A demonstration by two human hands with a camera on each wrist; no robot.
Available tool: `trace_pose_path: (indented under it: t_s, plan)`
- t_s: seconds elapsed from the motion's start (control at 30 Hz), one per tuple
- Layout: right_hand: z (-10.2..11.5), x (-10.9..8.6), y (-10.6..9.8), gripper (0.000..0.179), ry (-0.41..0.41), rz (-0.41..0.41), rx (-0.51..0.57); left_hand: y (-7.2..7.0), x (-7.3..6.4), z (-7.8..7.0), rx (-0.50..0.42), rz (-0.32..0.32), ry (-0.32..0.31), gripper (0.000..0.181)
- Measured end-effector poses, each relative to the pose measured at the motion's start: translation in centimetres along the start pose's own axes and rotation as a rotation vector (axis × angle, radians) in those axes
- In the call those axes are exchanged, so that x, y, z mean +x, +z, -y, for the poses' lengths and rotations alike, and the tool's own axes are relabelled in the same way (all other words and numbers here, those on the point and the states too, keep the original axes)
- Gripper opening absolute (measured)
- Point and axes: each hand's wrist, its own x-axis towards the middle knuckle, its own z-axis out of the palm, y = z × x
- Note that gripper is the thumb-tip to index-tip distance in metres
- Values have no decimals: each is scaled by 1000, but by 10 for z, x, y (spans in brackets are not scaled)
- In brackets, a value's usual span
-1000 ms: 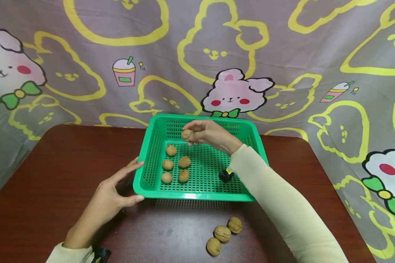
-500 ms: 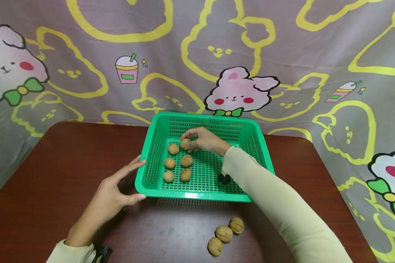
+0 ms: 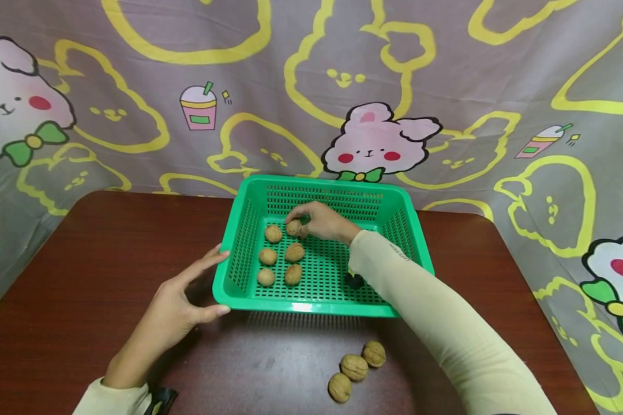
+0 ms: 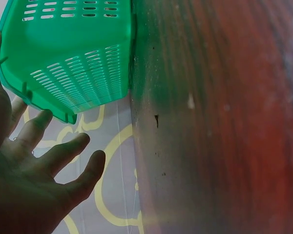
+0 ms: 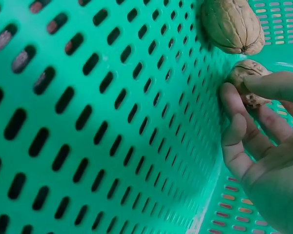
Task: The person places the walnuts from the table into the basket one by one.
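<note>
A green plastic basket (image 3: pixel 311 309) sits on the table with several walnuts inside, grouped toward its left half. My right hand (image 3: pixel 324 222) reaches into the basket and pinches a walnut (image 3: pixel 293 228) near the far left, low at the basket floor. In the right wrist view, thumb and fingers touch this walnut (image 5: pixel 249 73), and another walnut (image 5: pixel 233 24) lies close by. My left hand (image 3: pixel 173 305) stays at the basket's left side, thumb and fingertip against the rim. The left wrist view has its other fingers (image 4: pixel 83 170) spread and loose beside the basket wall (image 4: pixel 88 73).
Three walnuts (image 3: pixel 354 368) lie in a slanting row on the brown table (image 3: pixel 109 259), in front of the basket. A patterned cloth (image 3: pixel 270 86) with rabbit drawings hangs behind the table.
My right hand has lowered the walnut from above the basket down to its floor, beside the far left walnut. The left hand keeps its place at the rim.
</note>
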Motion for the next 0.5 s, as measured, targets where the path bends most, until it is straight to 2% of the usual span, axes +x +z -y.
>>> trace_pose_path:
  t_s: [0.27, 0.5]
  plan:
    - [0, 0, 0, 43, -19, -4, -63, 0, -1, 0, 24, -1, -7, 89]
    - [0, 0, -1, 47, -20, -3, -72, 0, -1, -1, 34, 4, -25, 89]
